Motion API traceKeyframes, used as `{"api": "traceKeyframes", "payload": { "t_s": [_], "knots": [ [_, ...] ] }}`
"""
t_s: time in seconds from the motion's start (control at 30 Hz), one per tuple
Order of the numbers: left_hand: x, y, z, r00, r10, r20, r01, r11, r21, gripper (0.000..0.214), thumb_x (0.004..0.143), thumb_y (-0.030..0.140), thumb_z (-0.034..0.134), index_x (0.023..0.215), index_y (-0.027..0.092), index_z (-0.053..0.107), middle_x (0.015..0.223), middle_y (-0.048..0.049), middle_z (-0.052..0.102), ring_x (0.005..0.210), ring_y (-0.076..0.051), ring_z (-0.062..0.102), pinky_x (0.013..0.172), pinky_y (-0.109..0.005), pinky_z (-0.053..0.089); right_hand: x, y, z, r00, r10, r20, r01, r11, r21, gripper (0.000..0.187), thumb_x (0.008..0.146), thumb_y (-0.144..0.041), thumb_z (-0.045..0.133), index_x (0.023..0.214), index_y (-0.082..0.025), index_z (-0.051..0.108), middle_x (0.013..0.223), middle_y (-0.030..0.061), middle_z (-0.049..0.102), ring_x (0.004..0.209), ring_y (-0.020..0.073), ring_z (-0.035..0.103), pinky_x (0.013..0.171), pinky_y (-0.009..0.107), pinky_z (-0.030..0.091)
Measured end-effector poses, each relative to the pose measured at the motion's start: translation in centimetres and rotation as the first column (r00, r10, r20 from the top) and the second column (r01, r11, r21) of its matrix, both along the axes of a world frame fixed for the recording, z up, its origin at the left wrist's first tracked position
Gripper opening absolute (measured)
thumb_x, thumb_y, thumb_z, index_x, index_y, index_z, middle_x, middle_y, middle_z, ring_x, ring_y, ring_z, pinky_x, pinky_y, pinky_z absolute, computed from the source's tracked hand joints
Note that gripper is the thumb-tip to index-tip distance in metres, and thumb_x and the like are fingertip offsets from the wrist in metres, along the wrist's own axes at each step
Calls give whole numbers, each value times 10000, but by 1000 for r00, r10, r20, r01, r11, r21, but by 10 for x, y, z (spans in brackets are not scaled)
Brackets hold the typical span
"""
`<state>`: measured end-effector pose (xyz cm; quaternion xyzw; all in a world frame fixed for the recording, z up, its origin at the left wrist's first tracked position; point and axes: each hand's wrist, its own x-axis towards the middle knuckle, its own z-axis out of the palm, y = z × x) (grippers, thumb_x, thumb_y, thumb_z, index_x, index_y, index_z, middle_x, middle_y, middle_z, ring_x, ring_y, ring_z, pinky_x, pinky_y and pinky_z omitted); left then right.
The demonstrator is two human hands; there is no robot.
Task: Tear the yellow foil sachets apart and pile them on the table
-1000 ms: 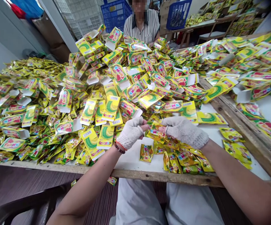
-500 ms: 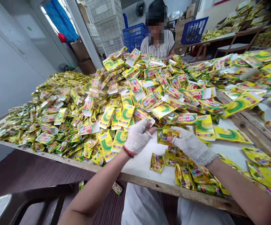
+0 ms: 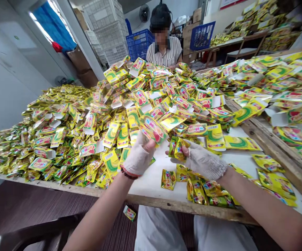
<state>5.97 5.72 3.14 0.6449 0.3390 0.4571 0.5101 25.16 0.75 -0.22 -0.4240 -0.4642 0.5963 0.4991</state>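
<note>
From here I see the left hand (image 3: 138,156) pinching a carton (image 3: 153,129) by its near end, up in front of the heap (image 3: 88,111). The right hand (image 3: 203,162) grips sachets (image 3: 181,148) between thumb and fingers, over the desk (image 3: 151,186). The carton looks light, thin and easily creased, best held by its edges; the sachets seem soft and slick, so I'd pinch them together across the middle.

Boxes (image 3: 141,97) and packets (image 3: 168,179) bear coloured letters, perhaps an S among them, but no full word reads clearly.
</note>
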Motion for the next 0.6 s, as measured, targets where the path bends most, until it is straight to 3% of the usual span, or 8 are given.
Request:
{"api": "traceKeyframes", "payload": {
  "t_s": [0.1, 0.17, 0.23, 0.27, 0.33, 0.4, 0.47, 0.6],
  "knots": [
    [15, -12, -16, 992, -124, 14, 125, 988, -90, 623, 770, 601, 614, 1257, 232, 491, 1120, -105, 649, 1095, -231, 611, 911, -384, 508, 3, 0, -4, 989, 32, -147, -41, 997, -61, 369, 846, -488, 573, 1137, -264, 590, 1069, 81, 695, 932, 214, 677, 762, 360, 564],
    [11, -9, -18, 997, -49, -67, 48, 999, -16, 688, 759, 605, 639, 1302, 226, 456, 1190, -119, 622, 1177, -247, 571, 976, -401, 476, 9, 2, -3, 988, -14, -151, 1, 996, -86, 379, 829, -461, 612, 1142, -248, 590, 1087, 94, 693, 919, 218, 681, 757, 351, 564],
    [0, -1, -11, 961, 139, -240, -86, 972, 218, 844, 707, 611, 693, 1388, 232, 367, 1324, -144, 537, 1332, -285, 440, 1070, -440, 393, 15, 5, 1, 995, -39, -91, 34, 998, -60, 376, 809, -435, 647, 1117, -224, 605, 1064, 93, 699, 888, 217, 682, 725, 333, 562],
    [-5, 3, -4, 906, 246, -346, -110, 923, 368, 953, 654, 609, 738, 1424, 232, 322, 1388, -158, 479, 1401, -316, 342, 1111, -471, 333, 18, 6, 3, 999, -37, -36, 36, 999, -35, 362, 799, -419, 663, 1092, -211, 617, 1045, 87, 704, 878, 215, 680, 714, 323, 560],
    [-12, 10, 9, 738, 388, -552, 10, 812, 584, 1083, 558, 583, 809, 1447, 219, 307, 1444, -178, 418, 1446, -390, 210, 1142, -542, 229, 21, 7, 7, 995, -30, 98, 29, 999, 14, 314, 786, -377, 679, 1040, -197, 641, 1003, 70, 712, 863, 207, 677, 712, 305, 557],
    [-10, 15, 17, 576, 382, -723, 235, 769, 594, 962, 578, 531, 808, 1394, 222, 402, 1389, -161, 486, 1386, -413, 313, 1127, -561, 227, 22, 8, 10, 977, -27, 214, 15, 998, 57, 277, 788, -342, 675, 1023, -196, 655, 972, 55, 718, 861, 203, 675, 727, 296, 556],
    [-2, 17, 15, 491, 285, -823, 365, 790, 492, 685, 670, 477, 744, 1265, 225, 518, 1239, -120, 589, 1204, -346, 516, 1062, -494, 344, 24, 9, 10, 955, -90, 284, 64, 993, 98, 276, 802, -357, 655, 1026, -195, 656, 934, 46, 719, 841, 203, 674, 715, 294, 554],
    [12, 18, -10, 591, 277, -758, 233, 840, 489, 508, 740, 427, 656, 1183, 211, 532, 1145, -100, 583, 1058, -259, 578, 911, -358, 472, 31, 12, 7, 840, -348, 417, 295, 937, 189, 359, 824, -426, 615, 1094, -191, 626, 852, 39, 708, 754, 201, 660, 620, 295, 529]
  ]
}}
